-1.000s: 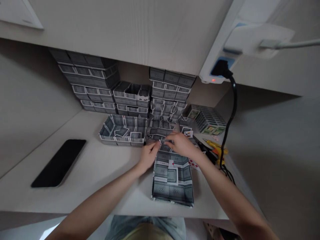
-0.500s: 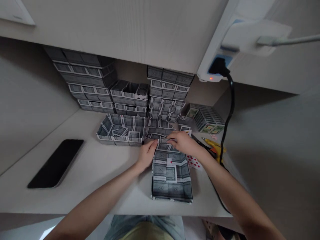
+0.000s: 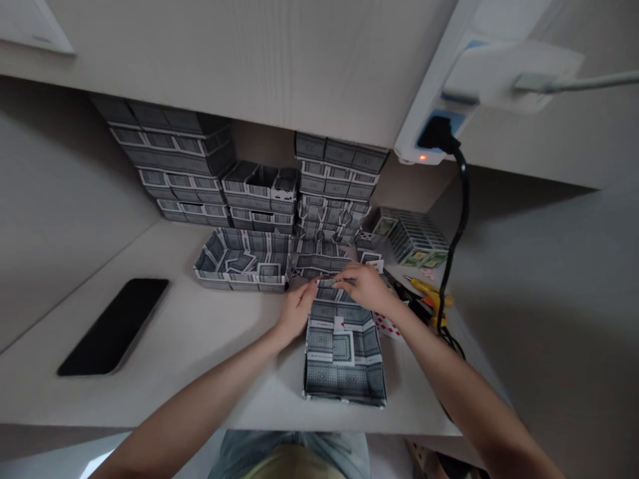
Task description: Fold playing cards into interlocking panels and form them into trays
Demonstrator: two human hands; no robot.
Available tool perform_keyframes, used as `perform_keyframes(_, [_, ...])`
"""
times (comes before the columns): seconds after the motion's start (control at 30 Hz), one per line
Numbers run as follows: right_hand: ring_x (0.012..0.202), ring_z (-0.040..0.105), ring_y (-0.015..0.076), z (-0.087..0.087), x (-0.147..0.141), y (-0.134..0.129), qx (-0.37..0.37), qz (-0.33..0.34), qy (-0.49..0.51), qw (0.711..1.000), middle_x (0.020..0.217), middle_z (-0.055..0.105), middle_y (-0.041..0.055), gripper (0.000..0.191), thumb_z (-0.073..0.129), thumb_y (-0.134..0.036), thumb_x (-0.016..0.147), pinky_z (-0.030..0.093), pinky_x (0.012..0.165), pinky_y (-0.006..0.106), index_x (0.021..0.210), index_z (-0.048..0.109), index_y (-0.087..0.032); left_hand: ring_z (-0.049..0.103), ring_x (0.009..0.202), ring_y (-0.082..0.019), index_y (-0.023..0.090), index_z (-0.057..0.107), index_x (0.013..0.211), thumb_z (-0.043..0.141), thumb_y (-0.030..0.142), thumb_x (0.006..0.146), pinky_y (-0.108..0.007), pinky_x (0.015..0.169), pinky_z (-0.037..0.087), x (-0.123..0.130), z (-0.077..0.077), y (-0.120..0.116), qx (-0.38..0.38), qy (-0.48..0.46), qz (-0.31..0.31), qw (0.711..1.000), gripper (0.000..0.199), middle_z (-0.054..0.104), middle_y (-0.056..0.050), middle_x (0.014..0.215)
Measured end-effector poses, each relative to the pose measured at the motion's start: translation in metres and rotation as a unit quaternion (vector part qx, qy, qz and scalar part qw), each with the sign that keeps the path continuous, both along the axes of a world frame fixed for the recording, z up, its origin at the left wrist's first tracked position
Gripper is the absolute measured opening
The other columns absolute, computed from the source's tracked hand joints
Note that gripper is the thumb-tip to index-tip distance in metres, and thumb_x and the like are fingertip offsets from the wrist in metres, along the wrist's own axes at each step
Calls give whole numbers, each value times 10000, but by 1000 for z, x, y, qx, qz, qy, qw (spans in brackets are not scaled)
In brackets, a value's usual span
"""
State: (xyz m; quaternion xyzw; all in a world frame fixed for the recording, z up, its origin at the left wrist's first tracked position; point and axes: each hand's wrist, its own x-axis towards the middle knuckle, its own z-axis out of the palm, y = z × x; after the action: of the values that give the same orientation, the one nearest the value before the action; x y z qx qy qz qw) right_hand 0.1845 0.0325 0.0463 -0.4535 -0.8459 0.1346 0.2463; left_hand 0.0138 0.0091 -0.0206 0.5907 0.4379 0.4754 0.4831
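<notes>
In front of me on the desk lies an open box made of playing cards (image 3: 319, 382), its long side running away from me. A loose card (image 3: 342, 348) rests on its floor. My left hand (image 3: 295, 307) grips the far left corner of this box, thumb on the rim and fingers against the outer wall. My right hand (image 3: 365, 285) pinches the far rim, its fingertips pressed together there; part of that wall is hidden behind the fingers. To the left stands a second open card box (image 3: 242, 282) with several loose cards inside.
Stacked card boxes (image 3: 174, 179) and a taller card stack (image 3: 339, 173) line the back. Packs of cards (image 3: 417, 236) sit at the right rear, near a yellow-handled tool (image 3: 433, 293). A black cable (image 3: 464, 199) hangs from a power strip (image 3: 434, 100). A phone (image 3: 114, 326) lies left.
Both hands stay at the far end of the box, with only slight finger movement along its rim. The whole view has shifted very slightly.
</notes>
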Motion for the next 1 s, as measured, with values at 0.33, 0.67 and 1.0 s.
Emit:
perform_keyframes(0.33, [838, 548, 168, -11, -11, -17, 31, -68, -147, 986, 822, 631, 60, 216, 412, -215, 838, 375, 738, 262, 884, 622, -188, 433, 1126, -178, 137, 497, 1147, 320, 360, 826, -333, 997, 271, 2, 0, 0, -9, -61, -67, 996, 429, 507, -67, 1207])
perform_keyframes(0.67, [828, 563, 195, 0, -23, -22, 27, -33, -268, 963, 903, 635, 57, 285, 420, -122, 777, 370, 682, 271, 1027, 516, -218, 345, 1187, -199, 157, 378, 1222, 404, 185, 696, -343, 1013, 229, -2, -3, -1, 11, -22, -129, 991, 527, 407, -54, 1292])
perform_keyframes(1.0, [794, 572, 194, -3, -25, -23, 5, -43, -290, 956, 868, 636, 75, 250, 394, -118, 782, 370, 650, 263, 978, 535, -184, 336, 1190, -188, 148, 318, 1255, 364, 166, 728, -328, 1017, 232, -1, 0, -3, 45, 14, -135, 990, 529, 393, -60, 1295])
